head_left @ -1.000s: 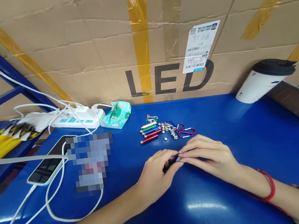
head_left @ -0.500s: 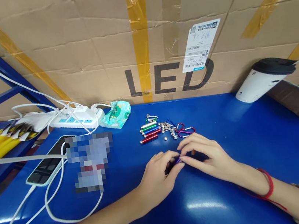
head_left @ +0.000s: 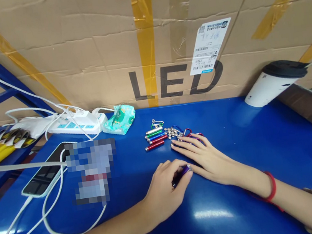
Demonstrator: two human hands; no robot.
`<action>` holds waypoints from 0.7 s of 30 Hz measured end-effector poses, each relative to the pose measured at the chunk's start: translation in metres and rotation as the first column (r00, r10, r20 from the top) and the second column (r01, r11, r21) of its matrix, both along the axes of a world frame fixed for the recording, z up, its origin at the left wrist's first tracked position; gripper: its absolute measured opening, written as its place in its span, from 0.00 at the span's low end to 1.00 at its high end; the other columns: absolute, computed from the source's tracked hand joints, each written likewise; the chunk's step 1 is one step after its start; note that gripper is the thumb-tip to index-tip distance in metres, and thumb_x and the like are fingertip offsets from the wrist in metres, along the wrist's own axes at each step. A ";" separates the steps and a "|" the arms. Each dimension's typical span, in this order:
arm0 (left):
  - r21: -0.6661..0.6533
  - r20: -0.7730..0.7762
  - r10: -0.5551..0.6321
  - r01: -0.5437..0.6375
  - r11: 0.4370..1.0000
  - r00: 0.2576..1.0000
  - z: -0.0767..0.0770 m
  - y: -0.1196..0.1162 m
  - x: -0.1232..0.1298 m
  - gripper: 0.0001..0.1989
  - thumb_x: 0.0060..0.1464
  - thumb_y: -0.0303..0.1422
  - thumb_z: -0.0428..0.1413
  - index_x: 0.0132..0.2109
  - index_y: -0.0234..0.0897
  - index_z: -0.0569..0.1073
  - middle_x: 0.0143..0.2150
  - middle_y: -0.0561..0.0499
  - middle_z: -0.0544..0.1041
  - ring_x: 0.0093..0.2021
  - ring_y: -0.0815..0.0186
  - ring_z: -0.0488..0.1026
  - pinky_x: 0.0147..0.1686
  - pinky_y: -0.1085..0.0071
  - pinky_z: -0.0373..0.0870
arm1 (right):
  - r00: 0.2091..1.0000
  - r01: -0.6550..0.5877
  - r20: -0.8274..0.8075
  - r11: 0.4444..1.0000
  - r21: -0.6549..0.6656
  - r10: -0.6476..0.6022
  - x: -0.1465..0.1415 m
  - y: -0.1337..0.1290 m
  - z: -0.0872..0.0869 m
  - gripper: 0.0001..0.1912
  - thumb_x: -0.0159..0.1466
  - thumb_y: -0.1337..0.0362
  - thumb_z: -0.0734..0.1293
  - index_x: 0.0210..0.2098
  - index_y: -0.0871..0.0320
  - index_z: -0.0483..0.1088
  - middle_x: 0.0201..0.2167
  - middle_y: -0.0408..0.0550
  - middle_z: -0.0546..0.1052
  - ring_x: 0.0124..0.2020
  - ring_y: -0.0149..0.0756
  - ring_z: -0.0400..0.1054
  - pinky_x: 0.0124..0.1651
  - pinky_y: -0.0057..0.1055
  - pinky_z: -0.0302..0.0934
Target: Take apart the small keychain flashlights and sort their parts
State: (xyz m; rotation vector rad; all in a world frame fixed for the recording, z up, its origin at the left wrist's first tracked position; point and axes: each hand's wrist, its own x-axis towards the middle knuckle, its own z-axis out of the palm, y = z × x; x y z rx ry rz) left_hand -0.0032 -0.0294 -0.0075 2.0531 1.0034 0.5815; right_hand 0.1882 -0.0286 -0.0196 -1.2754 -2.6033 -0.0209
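Observation:
A small purple metal tube point(head_left: 183, 172) is pinched between the thumb and fingers of my left hand point(head_left: 166, 187), its silvery end pointing right. My right hand point(head_left: 208, 158) has its fingers spread over the blue table, fingertips beside a cluster of small silver button cells point(head_left: 170, 131) and partly covering red and purple carabiners point(head_left: 187, 131). Its thumb is close to the tube's end. Left of the cells lie several metal tubes, among them a red one point(head_left: 154, 146), a green one point(head_left: 153, 134) and a silver one point(head_left: 154, 130). Small clips point(head_left: 157, 124) sit behind them.
At the left are a phone point(head_left: 46, 173), white cables, a blurred-out patch and a power strip point(head_left: 73, 125). A green tissue pack point(head_left: 120, 119) stands beside the strip. A lidded cup point(head_left: 270, 83) leans at the back right, before a large cardboard box point(head_left: 101, 55).
My right hand has come off the purple tube and reached forward, its fingers spreading toward the cells and carabiners. More of the tube now shows in my left hand.

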 end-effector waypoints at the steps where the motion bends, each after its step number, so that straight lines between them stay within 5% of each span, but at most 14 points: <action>1: -0.002 0.000 0.000 0.000 1.000 1.000 0.000 0.000 0.000 0.08 0.59 0.34 0.48 0.37 0.38 0.71 0.28 0.54 0.70 0.31 0.67 0.65 0.35 0.70 0.60 | 1.000 -0.015 0.014 1.000 -0.001 0.015 0.000 0.000 0.000 0.25 0.69 0.58 0.52 0.63 0.60 0.52 0.62 0.51 0.59 0.64 0.44 0.47 0.61 0.52 0.43; 12: 0.001 0.016 0.016 -0.016 1.000 1.000 0.000 0.000 0.001 0.07 0.59 0.34 0.49 0.35 0.38 0.69 0.28 0.54 0.70 0.31 0.66 0.65 0.34 0.70 0.60 | 0.996 -0.067 -0.049 0.997 0.036 0.069 -0.004 -0.003 0.002 0.20 0.70 0.61 0.51 0.59 0.58 0.60 0.57 0.48 0.67 0.60 0.40 0.55 0.63 0.51 0.41; 21: 0.018 0.003 0.010 -0.010 1.000 1.000 -0.003 0.000 0.000 0.07 0.59 0.35 0.49 0.36 0.39 0.70 0.28 0.54 0.71 0.31 0.67 0.65 0.34 0.70 0.61 | 0.993 -0.117 0.004 0.993 -0.029 0.117 -0.005 -0.004 0.004 0.22 0.69 0.64 0.53 0.62 0.58 0.54 0.63 0.47 0.58 0.65 0.42 0.45 0.63 0.51 0.40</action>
